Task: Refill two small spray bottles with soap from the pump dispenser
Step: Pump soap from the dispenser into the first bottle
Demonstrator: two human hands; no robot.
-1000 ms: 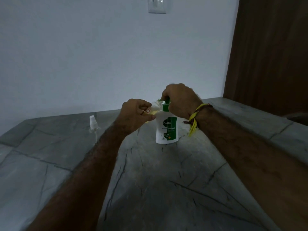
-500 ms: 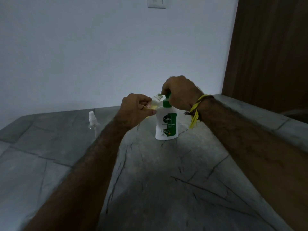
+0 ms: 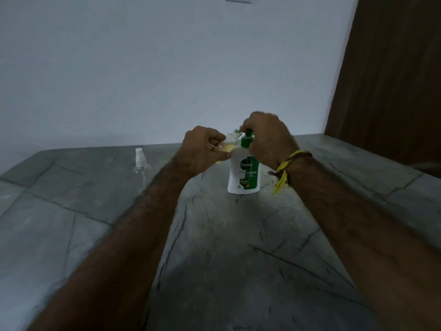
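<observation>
pump dispenser (image 3: 244, 174) head risen | right hand (image 3: 267, 134) fingers grip it | left hand (image 3: 202, 148) fingers pinch spray bottle (image 3: 226, 148) beside spout

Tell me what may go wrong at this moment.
The left hand holds the small bottle tilted at the spout, so soap may miss its narrow mouth. The right hand presses the Dettol pump dispenser from one side; it could tip. The second spray bottle stands near the left forearm.

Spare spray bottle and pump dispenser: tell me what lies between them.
In the head view, the left hand and forearm cross between the spare spray bottle and pump dispenser; the hand holds a small bottle.
</observation>
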